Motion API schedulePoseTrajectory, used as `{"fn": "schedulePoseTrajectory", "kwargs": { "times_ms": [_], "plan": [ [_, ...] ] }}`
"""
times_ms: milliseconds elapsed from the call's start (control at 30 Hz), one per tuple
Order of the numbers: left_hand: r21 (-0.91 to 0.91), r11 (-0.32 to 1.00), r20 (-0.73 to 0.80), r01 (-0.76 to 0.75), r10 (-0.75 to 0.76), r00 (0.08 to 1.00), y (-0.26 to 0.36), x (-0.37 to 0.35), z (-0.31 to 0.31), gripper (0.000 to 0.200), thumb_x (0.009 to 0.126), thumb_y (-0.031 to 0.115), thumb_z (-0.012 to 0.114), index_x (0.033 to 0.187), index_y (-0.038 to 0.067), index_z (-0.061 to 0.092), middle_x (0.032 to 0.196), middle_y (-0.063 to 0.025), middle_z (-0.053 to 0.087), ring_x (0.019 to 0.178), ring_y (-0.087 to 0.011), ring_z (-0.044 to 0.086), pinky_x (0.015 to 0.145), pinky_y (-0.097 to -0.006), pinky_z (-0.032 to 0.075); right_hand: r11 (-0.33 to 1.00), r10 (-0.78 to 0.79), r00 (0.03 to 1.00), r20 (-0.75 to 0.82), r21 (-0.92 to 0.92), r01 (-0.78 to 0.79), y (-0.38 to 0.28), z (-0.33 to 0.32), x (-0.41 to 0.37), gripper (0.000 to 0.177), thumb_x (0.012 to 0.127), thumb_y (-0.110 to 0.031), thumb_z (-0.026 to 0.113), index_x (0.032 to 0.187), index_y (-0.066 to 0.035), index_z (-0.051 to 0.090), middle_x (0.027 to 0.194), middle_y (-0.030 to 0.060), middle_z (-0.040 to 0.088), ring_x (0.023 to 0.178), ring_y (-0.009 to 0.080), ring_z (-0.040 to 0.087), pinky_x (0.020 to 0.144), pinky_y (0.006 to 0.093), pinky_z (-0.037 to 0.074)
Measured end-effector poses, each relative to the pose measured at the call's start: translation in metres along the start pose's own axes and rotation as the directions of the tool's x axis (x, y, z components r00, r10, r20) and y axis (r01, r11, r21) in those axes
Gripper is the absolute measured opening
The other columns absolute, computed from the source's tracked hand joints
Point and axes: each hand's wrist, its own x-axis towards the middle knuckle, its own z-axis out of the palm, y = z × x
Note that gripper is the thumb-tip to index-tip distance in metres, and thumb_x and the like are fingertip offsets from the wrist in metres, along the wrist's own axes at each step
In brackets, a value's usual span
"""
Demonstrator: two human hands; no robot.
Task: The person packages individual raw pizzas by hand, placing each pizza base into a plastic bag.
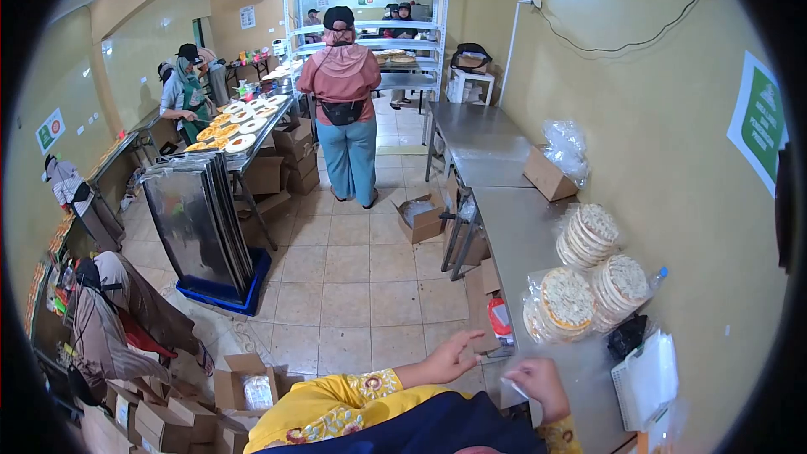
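Note:
My left hand (450, 359) is stretched out at the lower middle, fingers apart, holding nothing that I can see. Close to its right, my right hand (542, 385) is closed at the edge of the steel table (513, 240). A pale, thin piece of plastic (509, 388) shows at its fingers, partly hidden and blurred. Beyond that hand on the table stand stacks of round flat pizzas with white shredded topping: a near stack (567, 298), one beside it (624, 280) and one farther back (593, 227). Clear plastic surrounds them.
A white plastic basket (643, 387) and a black bag (626, 336) lie by the wall. Farther along is a carton (551, 172) of clear bags. Trays (189, 227) stand upright on a blue base (244, 298). Open boxes sit on the floor; several people work nearby.

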Motion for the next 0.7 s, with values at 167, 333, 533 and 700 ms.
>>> {"fn": "schedulePoseTrajectory", "kwargs": {
  "times_ms": [167, 333, 533, 700],
  "plan": [
    [0.467, 0.803, 0.281, -0.370, 0.263, 0.923, 0.015, 0.003, -0.011, 0.033, 0.079, 0.011, 0.061, 0.111, 0.012, 0.055, 0.134, -0.0136, 0.040, 0.133, -0.0364, 0.024, 0.104, -0.0566, 0.022, 0.918, -0.230, 0.908, 0.349, -0.232, 0.321, 0.013, 0.057, 0.036, 0.032, 0.076, -0.032, 0.068, 0.065, -0.003, 0.063, 0.061, 0.0139, 0.061, 0.054, 0.0260, 0.058, 0.055, 0.0336, 0.046],
    [0.615, 0.768, 0.191, -0.180, 0.077, 0.979, 0.014, -0.005, -0.036, 0.022, 0.078, 0.013, 0.062, 0.100, 0.012, 0.059, 0.131, -0.0113, 0.042, 0.133, -0.0360, 0.024, 0.102, -0.0632, 0.020, 0.973, -0.054, 0.895, 0.442, -0.179, 0.148, -0.020, 0.049, 0.043, 0.041, 0.081, -0.044, 0.059, 0.070, -0.004, 0.064, 0.064, 0.0158, 0.060, 0.062, 0.0334, 0.059, 0.060, 0.0393, 0.047],
    [0.730, 0.683, 0.083, 0.025, -0.125, 0.989, -0.009, -0.008, -0.047, 0.018, 0.078, 0.014, 0.061, 0.096, 0.012, 0.061, 0.126, -0.0110, 0.047, 0.128, -0.0335, 0.032, 0.099, -0.0644, 0.022, 0.956, -0.101, 0.959, 0.264, -0.241, 0.167, -0.010, 0.050, 0.042, 0.042, 0.084, -0.042, 0.056, 0.065, -0.004, 0.062, 0.059, 0.0159, 0.057, 0.056, 0.0335, 0.056, 0.055, 0.0411, 0.045],
    [0.730, 0.680, 0.145, -0.072, -0.051, 0.988, 0.004, -0.003, -0.046, 0.017, 0.077, 0.010, 0.058, 0.094, 0.010, 0.061, 0.119, -0.0114, 0.052, 0.118, -0.0296, 0.045, 0.099, -0.0538, 0.031, 0.877, -0.007, 0.990, 0.138, -0.476, 0.072, -0.009, 0.036, 0.046, 0.038, 0.080, -0.044, 0.056, 0.072, -0.008, 0.067, 0.066, 0.0161, 0.061, 0.064, 0.0355, 0.060, 0.061, 0.0434, 0.048]
  ]
}}
